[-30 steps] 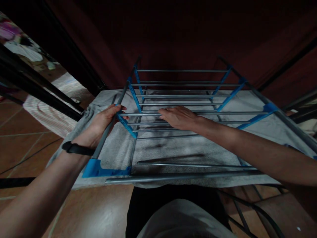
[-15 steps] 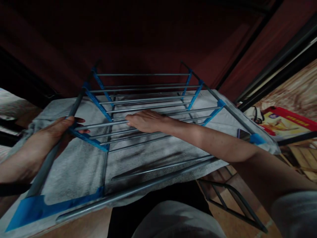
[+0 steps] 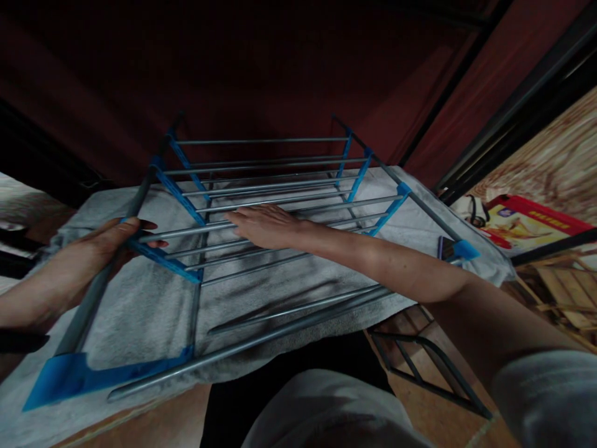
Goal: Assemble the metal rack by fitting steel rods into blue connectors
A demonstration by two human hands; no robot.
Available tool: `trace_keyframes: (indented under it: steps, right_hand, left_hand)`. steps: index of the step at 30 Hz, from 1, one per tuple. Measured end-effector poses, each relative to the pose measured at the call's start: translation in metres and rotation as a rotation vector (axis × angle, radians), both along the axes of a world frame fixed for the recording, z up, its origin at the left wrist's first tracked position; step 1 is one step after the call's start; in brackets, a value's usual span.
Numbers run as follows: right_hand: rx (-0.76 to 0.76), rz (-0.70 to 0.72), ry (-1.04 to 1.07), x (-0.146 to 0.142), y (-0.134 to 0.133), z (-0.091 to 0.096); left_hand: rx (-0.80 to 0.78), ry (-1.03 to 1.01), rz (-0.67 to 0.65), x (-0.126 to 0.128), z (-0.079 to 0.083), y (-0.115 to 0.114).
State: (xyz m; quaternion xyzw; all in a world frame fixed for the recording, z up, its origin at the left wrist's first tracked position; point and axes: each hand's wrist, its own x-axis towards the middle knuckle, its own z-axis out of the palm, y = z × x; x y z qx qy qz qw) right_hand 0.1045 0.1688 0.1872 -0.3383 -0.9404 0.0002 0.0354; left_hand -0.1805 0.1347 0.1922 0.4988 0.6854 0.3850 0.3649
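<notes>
A folding drying rack (image 3: 280, 186) of grey metal tubes with blue plastic brackets lies on a grey cloth (image 3: 140, 311). At its left side, my left hand (image 3: 105, 246) is closed around the side tube, right where a blue bracket (image 3: 170, 264) joins it. The thumb rests on top and the fingertips show on the inner side. My right hand (image 3: 263, 225) reaches across the rack, palm down, with its fingers curled over one of the middle rods. Part of that rod and the undersides of the fingers are hidden by the hand.
A dark red panel (image 3: 261, 74) stands right behind the rack. Near the right blue corner lies a dark phone-like object (image 3: 446, 249). Farther right are a red and yellow box (image 3: 536, 221) and wooden pieces (image 3: 566, 286). A dark metal frame (image 3: 433, 367) stands below the cloth's edge.
The view has shifted slightly, so the rack appears a little farther left. My right hand has moved slightly left along the rod. My left hand keeps its hold.
</notes>
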Motion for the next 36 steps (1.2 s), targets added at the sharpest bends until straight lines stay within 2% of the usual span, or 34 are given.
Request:
trace_keyframes:
  steps: [3,5,8,10,13,16,19,22,24,27,30,36]
  right_hand:
    - [0.163,0.056,0.091,0.001,-0.032,0.005]
    - [0.185,0.130,0.153,0.007,-0.060,0.009]
    - [0.033,0.176,0.133,0.025,-0.097,0.011]
    - [-0.068,0.190,0.106,0.044,-0.108,0.005]
    - [-0.224,0.066,0.137,0.073,-0.101,-0.009]
    - [-0.365,-0.038,0.208,0.099,-0.078,-0.026]
    - [-0.422,-0.142,0.205,0.121,-0.053,-0.041]
    - [-0.484,-0.252,0.146,0.130,-0.035,-0.054]
    - [-0.507,-0.243,0.087,0.126,-0.031,-0.064]
    - [-0.482,-0.111,-0.004,0.102,-0.033,-0.083]
    - [-0.447,-0.027,-0.086,0.065,-0.042,-0.106]
    - [-0.363,0.011,-0.102,0.000,-0.042,-0.152]
  left_hand:
    - [-0.025,-0.023,0.021,0.011,0.008,-0.007]
    - [-0.014,-0.080,0.011,0.013,0.006,-0.008]
    - [0.014,-0.264,-0.013,0.005,-0.006,-0.001]
    - [0.033,-0.339,-0.015,-0.003,-0.015,0.006]
    - [0.011,-0.385,0.031,-0.016,-0.025,0.015]
    - [0.026,-0.415,0.061,-0.028,-0.039,0.015]
    - [0.006,-0.381,0.041,-0.039,-0.060,0.003]
    - [-0.060,-0.323,-0.003,-0.042,-0.085,-0.017]
    - [-0.107,-0.287,-0.031,-0.042,-0.102,-0.030]
    - [-0.119,-0.220,-0.097,-0.042,-0.129,-0.039]
    - [-0.077,-0.165,-0.157,-0.041,-0.155,-0.037]
    - [-0.004,-0.078,-0.186,-0.035,-0.197,-0.026]
